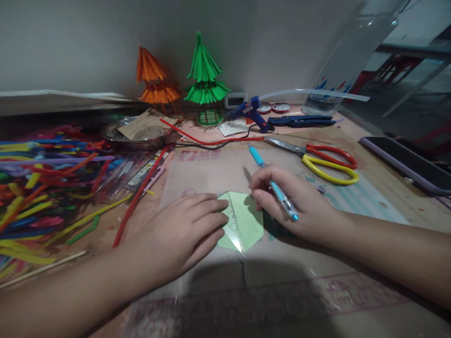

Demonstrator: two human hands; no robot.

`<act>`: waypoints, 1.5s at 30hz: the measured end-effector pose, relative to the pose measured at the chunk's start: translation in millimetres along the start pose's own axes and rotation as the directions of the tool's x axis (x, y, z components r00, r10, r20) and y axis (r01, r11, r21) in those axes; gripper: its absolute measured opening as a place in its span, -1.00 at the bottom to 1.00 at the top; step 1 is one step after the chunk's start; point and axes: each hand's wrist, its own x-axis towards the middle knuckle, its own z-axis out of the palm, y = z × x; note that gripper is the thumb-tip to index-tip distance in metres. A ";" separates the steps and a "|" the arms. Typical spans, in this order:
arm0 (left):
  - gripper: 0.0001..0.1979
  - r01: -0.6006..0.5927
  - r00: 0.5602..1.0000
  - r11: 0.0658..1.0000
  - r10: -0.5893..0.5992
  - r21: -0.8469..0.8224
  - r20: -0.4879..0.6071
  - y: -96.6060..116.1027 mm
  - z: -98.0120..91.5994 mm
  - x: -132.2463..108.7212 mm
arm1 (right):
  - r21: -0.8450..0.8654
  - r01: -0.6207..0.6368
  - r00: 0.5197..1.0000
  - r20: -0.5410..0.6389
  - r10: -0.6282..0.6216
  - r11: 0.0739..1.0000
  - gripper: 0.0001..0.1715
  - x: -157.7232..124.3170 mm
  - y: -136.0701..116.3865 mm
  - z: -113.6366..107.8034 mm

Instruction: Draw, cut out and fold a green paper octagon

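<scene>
My left hand (197,225) lies nearly flat, its fingertips pressing on a clear triangular ruler (234,230). Under the ruler is a piece of light green paper (252,223) with angled corners, on the plastic-covered tabletop. To the right, my right hand (289,197) is closed around a light blue pen (280,191), which slants through the fingers. Its fingertips are beside the paper's right edge; part of that hand's underside is hidden.
Pipe cleaners (38,188) are heaped left. Behind stand an orange tree-like model (155,77), a green one (205,77), a metal bowl (141,141), a glue gun (253,112) and pliers (301,121). Scissors (317,162), a phone (410,162) and a large bottle (338,70) are right.
</scene>
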 end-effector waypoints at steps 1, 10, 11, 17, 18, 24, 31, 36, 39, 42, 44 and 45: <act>-0.80 0.001 1.000 1.000 -0.001 0.003 0.001 0.2 0.1 0.4 | -0.001 0.000 1.000 0.000 0.000 1.000 -0.96 0.1 0.1 0.2; -0.81 0.003 1.000 1.000 -0.003 0.006 0.000 -0.6 0.1 0.9 | 0.005 -0.008 1.000 0.006 0.008 1.000 -0.96 0.8 0.6 1.3; -0.81 0.001 1.000 1.000 -0.001 0.002 0.000 -0.6 0.0 0.9 | 0.005 -0.009 1.000 0.004 0.009 1.000 -0.95 0.8 0.4 1.3; -0.81 0.008 1.000 1.000 -0.008 0.000 0.008 -0.2 -0.2 0.7 | 0.008 -0.012 1.000 0.009 0.012 1.000 -0.96 0.6 -0.2 0.8; -0.81 0.008 1.000 1.000 -0.008 -0.002 0.008 -0.2 -0.2 0.7 | 0.008 -0.015 1.000 0.008 0.015 1.000 -0.96 0.5 -0.1 0.7; -0.82 0.018 1.000 1.000 -0.017 -0.018 0.009 -0.3 -0.2 2.2 | -0.005 -0.009 1.000 0.005 0.009 1.000 -0.94 0.2 1.6 1.1; -0.82 0.015 1.000 1.000 -0.015 -0.023 0.005 -0.6 -0.6 3.9 | -0.001 0.007 1.000 0.004 -0.007 1.000 -0.94 0.3 1.9 0.8; -0.82 0.017 1.000 1.000 -0.017 -0.020 0.010 -1.1 -1.0 3.9 | 0.026 -0.026 0.999 0.019 0.026 0.999 -0.96 0.5 3.5 2.2; -0.82 0.016 1.000 1.000 -0.015 -0.022 0.014 -0.5 -1.6 4.2 | 0.031 -0.023 0.999 0.023 0.022 0.999 -0.95 0.6 4.0 2.5; -0.81 0.013 1.000 1.000 -0.013 -0.019 -0.002 0.3 -1.8 4.5 | 0.035 -0.025 0.999 0.021 0.024 0.999 -0.95 0.7 3.3 2.2; -0.81 0.006 1.000 1.000 -0.006 -0.012 -0.009 0.4 -1.7 4.5 | 0.041 -0.032 0.999 0.024 0.031 0.999 -0.95 0.7 2.8 1.8; -0.81 0.003 1.000 1.000 -0.003 -0.008 -0.009 0.3 -1.7 4.4 | 0.042 -0.038 0.999 0.029 0.037 0.998 -0.94 0.6 2.6 1.6</act>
